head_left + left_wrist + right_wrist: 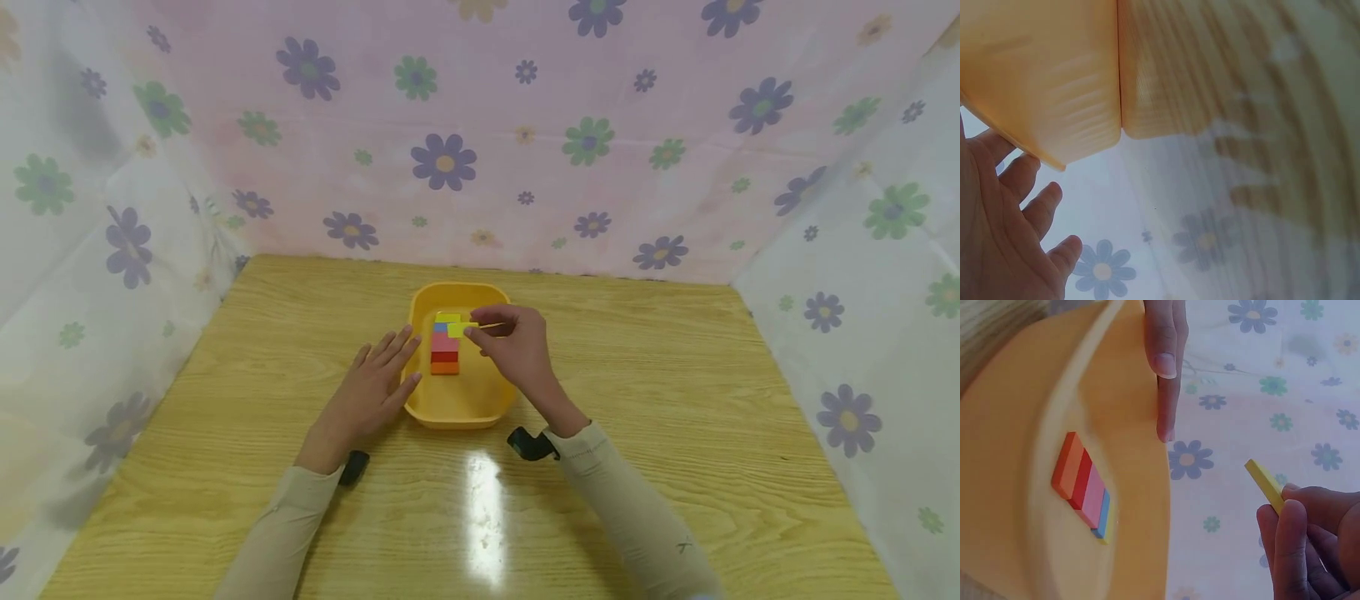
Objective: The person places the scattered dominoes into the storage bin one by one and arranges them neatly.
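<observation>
My right hand (521,346) pinches a flat yellow block (1264,485) between thumb and fingers, raised over a yellow-orange plastic tray (461,422). Inside the tray, several coloured blocks lie side by side in a row: an orange block (1068,466), a red block (1084,480), a pink block (1094,501), a blue block (1102,516) and another yellow block (448,317) at the far end. With its fingers spread and nearly straight, my left hand (367,392) touches the tray's left rim. The left wrist view shows that hand's fingers (1041,206) beside the tray wall.
Beneath the tray is a wood-grain table (637,483). A flower-printed cloth (510,108) hangs behind the table and along both sides. Dark wrist mounts (531,443) stick out near both sleeves.
</observation>
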Available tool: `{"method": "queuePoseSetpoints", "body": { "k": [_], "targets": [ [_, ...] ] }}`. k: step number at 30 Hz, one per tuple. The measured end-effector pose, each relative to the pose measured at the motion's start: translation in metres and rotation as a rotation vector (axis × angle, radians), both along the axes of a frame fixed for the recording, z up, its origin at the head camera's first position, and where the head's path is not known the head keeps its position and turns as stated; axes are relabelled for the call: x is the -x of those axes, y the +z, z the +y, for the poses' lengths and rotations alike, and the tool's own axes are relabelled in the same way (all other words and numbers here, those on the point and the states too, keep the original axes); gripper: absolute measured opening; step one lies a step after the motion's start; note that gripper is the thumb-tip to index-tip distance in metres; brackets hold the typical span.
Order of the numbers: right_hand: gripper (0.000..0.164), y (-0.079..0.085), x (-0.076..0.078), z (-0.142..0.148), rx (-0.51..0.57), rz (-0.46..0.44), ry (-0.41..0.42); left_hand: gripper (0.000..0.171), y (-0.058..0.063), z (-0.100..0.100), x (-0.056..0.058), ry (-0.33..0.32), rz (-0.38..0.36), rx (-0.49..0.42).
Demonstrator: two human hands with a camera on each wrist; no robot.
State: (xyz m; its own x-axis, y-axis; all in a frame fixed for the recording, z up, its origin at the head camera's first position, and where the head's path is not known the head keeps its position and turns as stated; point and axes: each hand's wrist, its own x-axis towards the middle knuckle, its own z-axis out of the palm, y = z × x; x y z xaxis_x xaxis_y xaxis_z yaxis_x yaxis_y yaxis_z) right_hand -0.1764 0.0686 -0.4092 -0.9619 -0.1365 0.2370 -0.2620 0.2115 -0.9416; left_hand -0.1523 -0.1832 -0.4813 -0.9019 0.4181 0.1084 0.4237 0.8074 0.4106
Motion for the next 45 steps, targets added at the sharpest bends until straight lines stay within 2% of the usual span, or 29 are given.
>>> {"method": "queuePoseSetpoints", "body": {
  "k": [6,13,17,23,26,30,37,45],
  "targets": [
    [0.014,0.001,0.015,-0.009,-0.032,-0.036,0.017,0.064,0.000,0.002,0.000,-0.003,0.006,0.002],
    [0.020,-0.004,0.032,-0.017,-0.146,-0.232,0.060,0.063,0.001,0.002,-0.001,-0.005,0.002,-0.008],
    [0.024,-0.008,0.040,-0.021,-0.283,-0.344,0.116,0.062,0.001,0.001,-0.002,-0.006,0.006,-0.006],
    [0.032,-0.015,0.048,-0.031,-0.587,-0.462,0.219,0.063,0.001,0.001,-0.002,0.000,0.016,0.007],
    [0.025,-0.016,0.048,-0.034,-0.733,-0.476,0.259,0.063,0.002,0.001,-0.002,0.000,0.013,0.011],
    [0.021,-0.017,0.049,-0.038,-0.874,-0.483,0.256,0.063,0.002,0.002,-0.002,-0.002,0.017,0.012],
    [0.025,-0.019,0.050,-0.040,-0.902,-0.528,0.220,0.063,0.003,0.002,-0.002,0.000,0.012,0.009],
    [0.026,-0.021,0.055,-0.047,-0.952,-0.496,0.235,0.062,0.005,0.003,-0.001,-0.002,0.021,0.006]
  ]
}}
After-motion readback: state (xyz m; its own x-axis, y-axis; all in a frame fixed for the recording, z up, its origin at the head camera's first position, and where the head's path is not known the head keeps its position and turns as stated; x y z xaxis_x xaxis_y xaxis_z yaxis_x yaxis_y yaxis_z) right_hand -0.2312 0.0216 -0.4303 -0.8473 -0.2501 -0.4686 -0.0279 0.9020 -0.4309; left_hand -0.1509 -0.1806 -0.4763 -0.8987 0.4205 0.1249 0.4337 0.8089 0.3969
